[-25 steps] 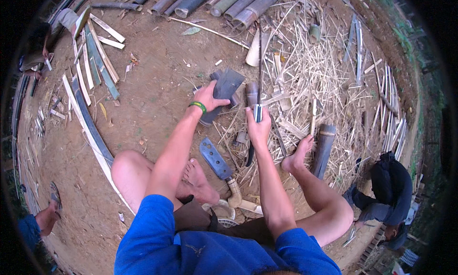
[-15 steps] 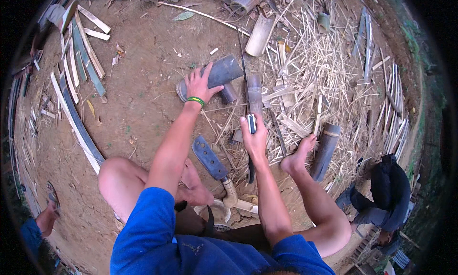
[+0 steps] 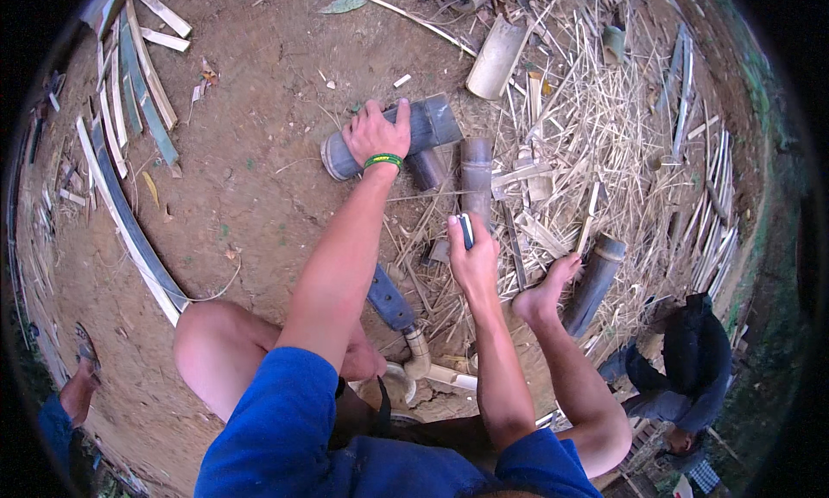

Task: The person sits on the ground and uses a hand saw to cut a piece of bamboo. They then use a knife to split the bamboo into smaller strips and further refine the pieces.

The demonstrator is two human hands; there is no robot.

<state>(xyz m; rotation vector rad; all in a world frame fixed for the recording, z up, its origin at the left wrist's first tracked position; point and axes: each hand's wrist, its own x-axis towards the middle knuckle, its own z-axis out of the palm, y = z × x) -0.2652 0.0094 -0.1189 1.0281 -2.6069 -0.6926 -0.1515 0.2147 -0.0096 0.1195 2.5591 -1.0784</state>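
Observation:
My left hand point(image 3: 376, 135), with a green band at its wrist, presses down on a thick dark bamboo section point(image 3: 436, 121), its fingers curved over the top. This section lies aslant across a shorter bamboo piece point(image 3: 427, 169). My right hand point(image 3: 474, 255) is closed round the dark, pale-edged handle of a saw point(image 3: 467, 230); the blade cannot be made out now. Just ahead of that hand lies a narrower bamboo tube point(image 3: 477, 174). A broad dark cleaver-like blade with holes point(image 3: 390, 301) rests on the ground between my forearms, beside a bent pale handle point(image 3: 418, 353).
Straw-like shavings point(image 3: 630, 144) cover the ground at the right. A bamboo tube point(image 3: 594, 284) lies by my right foot point(image 3: 547, 288). Split bamboo strips point(image 3: 145, 84) are at the far left, a half tube point(image 3: 496, 59) ahead. A bending person point(image 3: 699, 351) is at the right, another person's foot point(image 3: 86, 360) at the left.
The long thin blade seen ahead of my right hand no longer shows. The view has shifted a little, and my left hand's fingers sit closer together on the bamboo.

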